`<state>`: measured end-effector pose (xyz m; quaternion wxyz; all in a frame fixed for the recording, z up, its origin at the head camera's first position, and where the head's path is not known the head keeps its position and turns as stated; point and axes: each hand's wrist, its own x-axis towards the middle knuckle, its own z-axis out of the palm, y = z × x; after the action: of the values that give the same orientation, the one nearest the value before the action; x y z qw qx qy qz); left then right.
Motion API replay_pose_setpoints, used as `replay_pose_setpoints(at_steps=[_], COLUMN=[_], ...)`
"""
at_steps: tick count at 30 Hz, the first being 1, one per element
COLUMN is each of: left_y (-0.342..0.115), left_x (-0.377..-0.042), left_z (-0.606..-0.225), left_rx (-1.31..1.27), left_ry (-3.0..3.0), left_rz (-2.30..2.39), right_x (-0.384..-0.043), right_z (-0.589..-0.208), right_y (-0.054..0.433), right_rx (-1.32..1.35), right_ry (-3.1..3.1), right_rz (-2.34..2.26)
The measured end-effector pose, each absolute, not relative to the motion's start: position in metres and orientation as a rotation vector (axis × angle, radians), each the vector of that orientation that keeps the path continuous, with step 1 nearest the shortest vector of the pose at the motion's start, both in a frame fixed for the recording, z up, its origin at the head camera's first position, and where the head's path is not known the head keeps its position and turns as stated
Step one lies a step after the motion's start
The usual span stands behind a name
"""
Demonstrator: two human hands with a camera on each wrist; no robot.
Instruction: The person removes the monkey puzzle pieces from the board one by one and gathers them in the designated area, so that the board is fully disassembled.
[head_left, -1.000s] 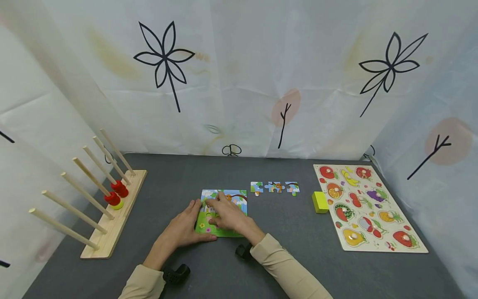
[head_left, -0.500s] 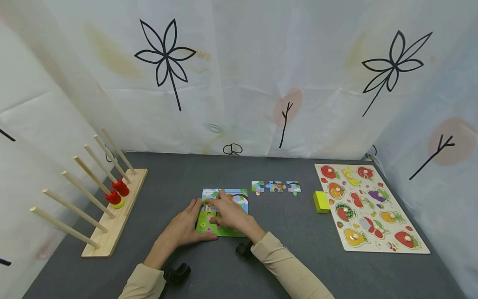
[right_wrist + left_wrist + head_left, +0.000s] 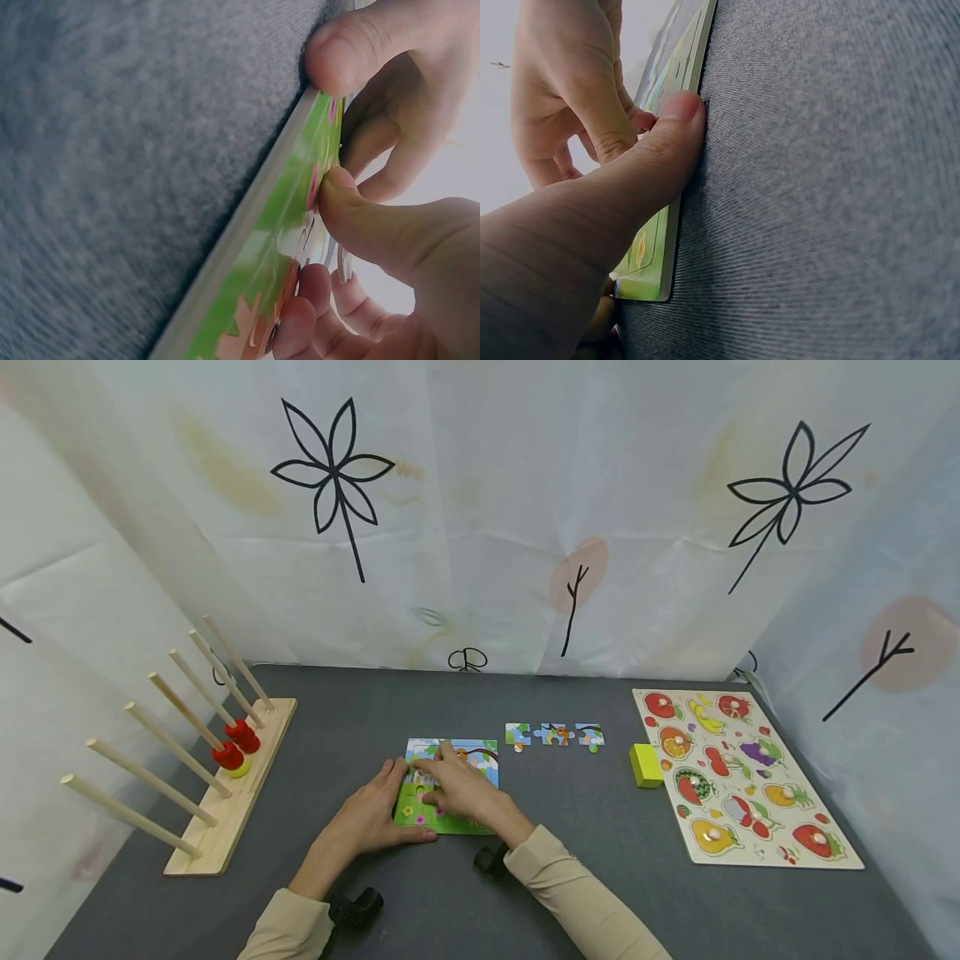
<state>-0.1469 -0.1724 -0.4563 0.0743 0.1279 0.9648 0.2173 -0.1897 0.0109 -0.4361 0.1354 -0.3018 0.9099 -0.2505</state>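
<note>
A green and blue jigsaw puzzle board [image 3: 457, 827] lies flat on the dark table before me. My left hand [image 3: 363, 817] holds its near left corner, fingers along the left side and thumb against the near edge. In the left wrist view that thumb [image 3: 673, 135] touches the board's rim. My right hand [image 3: 468, 792] is over the board's middle with bent fingers. In the right wrist view, its thumb [image 3: 375, 225] and fingertips come together around a thin puzzle piece [image 3: 344, 264] at the board's surface, mostly hidden by the fingers.
Loose puzzle pieces [image 3: 555, 735] lie in a row beyond the board. A yellow block [image 3: 645, 766] touches a fruit peg board [image 3: 750, 777] at the right. At the left stands a wooden peg rack [image 3: 255, 777] with red and yellow beads [image 3: 241, 738].
The head view has shifted very slightly. Both hands keep nearly the same place on the puzzle board, and the loose pieces lie as before.
</note>
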Motion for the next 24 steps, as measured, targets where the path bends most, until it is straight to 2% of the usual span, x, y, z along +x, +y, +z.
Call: replay_pose_setpoints(at_steps=[12, 24], left_y=[-0.172, -0.172], left_x=[-0.146, -0.146], left_z=[-0.454, -0.454], left_rx=[0.374, 0.372], left_ry=[2.885, 2.891], left_rz=[0.633, 0.622], right_x=[-0.188, -0.189], right_z=[-0.433, -0.425], right_y=[0.015, 0.043], right_rx=[-0.924, -0.908], right_ry=[2.756, 2.765], right_rz=[-0.673, -0.742])
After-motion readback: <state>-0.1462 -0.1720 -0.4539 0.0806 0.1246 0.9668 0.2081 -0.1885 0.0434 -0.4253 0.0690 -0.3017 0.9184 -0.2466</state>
